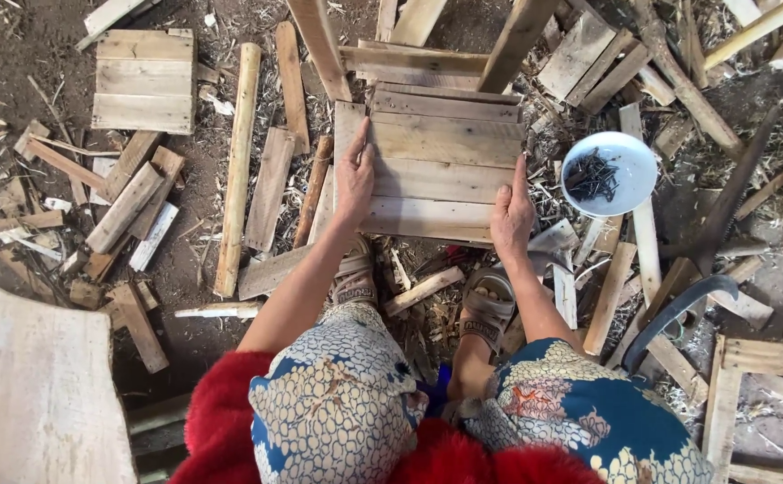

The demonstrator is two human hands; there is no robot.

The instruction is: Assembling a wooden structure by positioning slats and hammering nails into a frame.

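The left hand [354,179] lies nearly flat, fingers stretched and together, along the left edge of a slatted wooden panel [441,166] that sits on the ground just above the middle of the view, toward twelve o'clock from the person's knees. The right hand [511,211] is curled loosely over the panel's lower right corner, thumb on top and fingers wrapped out of sight under the edge, so how tightly it grips cannot be told. The panel is made of rough, pale planks laid side by side, with a narrow upright strip at its left edge. At three o'clock from it stands a round white bowl [609,173] holding a dark tangle of nails. At nine o'clock a long pale pole [237,170] lies upright in the view, and at ten o'clock a smaller plank panel [145,81] rests on bare dirt. Splintered offcuts and shavings litter the ground. A curved dark handle [678,309] at four o'clock is partly buried under scraps; its tool cannot be made out. Sandalled feet show below the panel.
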